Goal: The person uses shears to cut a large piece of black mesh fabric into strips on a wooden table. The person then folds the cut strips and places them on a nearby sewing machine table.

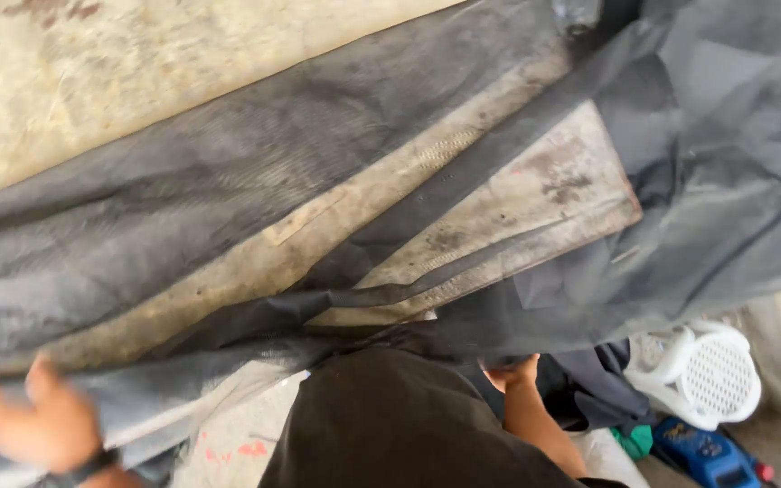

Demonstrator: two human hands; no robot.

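Fingers of your left hand (33, 420) curl over the near edge of the grey mesh (219, 181), gripping it, though blur softens them. Your right hand (512, 372) pinches the same edge near your body, probably closed on it. One mesh sheet drapes across one stained table (535, 194); you look mid-spread, so next pull evenly. One white chair (707, 375) sits right.

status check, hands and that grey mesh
Left hand gripping grey mesh fabric edge. Right hand under it, grip unclear. White plastic chair beside.
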